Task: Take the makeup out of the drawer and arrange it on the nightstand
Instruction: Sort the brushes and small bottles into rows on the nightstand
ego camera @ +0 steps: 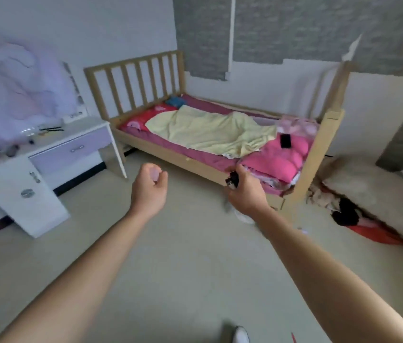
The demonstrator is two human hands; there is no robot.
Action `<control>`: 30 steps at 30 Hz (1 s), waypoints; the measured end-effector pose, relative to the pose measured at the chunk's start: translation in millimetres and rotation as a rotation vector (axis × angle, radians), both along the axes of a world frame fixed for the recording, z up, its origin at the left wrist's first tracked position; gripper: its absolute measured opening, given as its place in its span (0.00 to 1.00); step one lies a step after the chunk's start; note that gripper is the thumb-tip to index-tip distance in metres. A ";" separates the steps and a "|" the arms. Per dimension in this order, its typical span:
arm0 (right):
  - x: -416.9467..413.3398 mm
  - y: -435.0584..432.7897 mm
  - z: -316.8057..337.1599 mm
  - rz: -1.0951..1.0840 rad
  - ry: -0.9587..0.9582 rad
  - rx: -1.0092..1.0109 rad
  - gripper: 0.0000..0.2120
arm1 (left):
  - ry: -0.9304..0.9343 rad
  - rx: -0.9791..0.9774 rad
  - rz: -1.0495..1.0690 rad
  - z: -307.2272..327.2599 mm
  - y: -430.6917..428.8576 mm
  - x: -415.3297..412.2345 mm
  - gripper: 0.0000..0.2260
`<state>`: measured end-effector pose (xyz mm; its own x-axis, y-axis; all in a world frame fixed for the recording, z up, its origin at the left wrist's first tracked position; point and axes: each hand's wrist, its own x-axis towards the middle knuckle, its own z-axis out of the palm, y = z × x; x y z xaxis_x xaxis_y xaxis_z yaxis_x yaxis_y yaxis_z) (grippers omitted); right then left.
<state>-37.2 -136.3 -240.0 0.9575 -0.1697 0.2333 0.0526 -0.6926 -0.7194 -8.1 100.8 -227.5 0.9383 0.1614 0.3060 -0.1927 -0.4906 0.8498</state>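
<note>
Out over the floor (183, 256), in front of the bed (170, 154), both bare arms reach forward. The right hand (245, 194) grips a black makeup item (232, 180); its fingers (241, 173) curl round the item, which sticks out on the thumb side, blurred, with a pale patch at its lower end. The left hand (149, 188) is held up beside it, well apart, fingers curled inward toward the thumb; whether they hold anything I cannot tell. Far to the left stands the desk (76, 131), its purple drawer (76, 149) closed. Several small dark things (46, 129) lie on its top, too blurred to name.
</note>
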 end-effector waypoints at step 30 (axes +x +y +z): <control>695.9 444.2 -30.1 0.653 0.160 -0.141 0.23 | 0.152 0.093 0.520 -31.0 421.7 551.1 0.07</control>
